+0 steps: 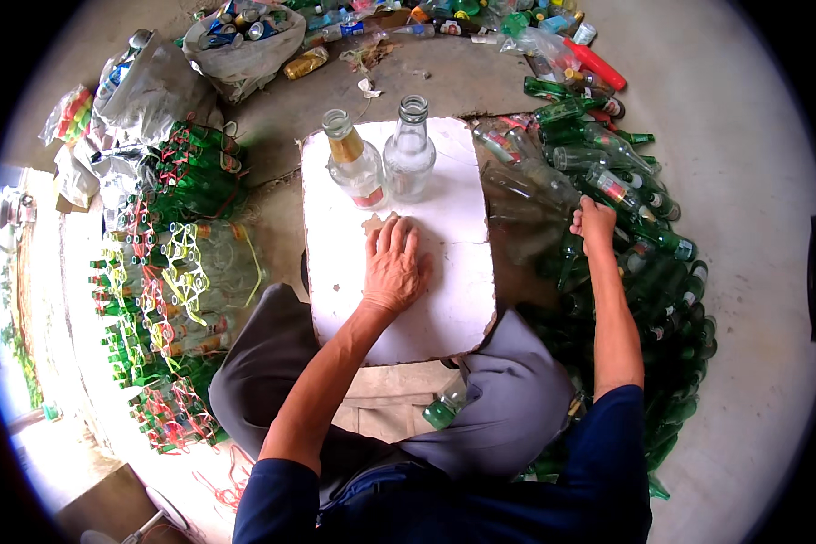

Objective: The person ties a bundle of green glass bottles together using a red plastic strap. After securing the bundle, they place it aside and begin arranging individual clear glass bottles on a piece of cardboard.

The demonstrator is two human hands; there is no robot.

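Note:
My left hand (394, 263) rests flat on a white, chipped board (399, 322), fingers spread, just in front of two upright clear glass bottles. The left bottle (355, 174) has a gold band at its neck and a red label; the right bottle (410, 159) is plain. My right hand (595, 220), beside the board, has curled fingers gripping what looks like the neck of a clear bottle (535, 190) among a pile of loose bottles; its outline is partly blurred.
Loose bottles (662, 308) heap along the right. Strapped bundles of bottles (163, 308) stand at the left. Bags of cans (245, 54) and more containers (444, 18) lie at the back. My bent legs (517, 390) are below the board, a green-capped bottle (442, 408) between them.

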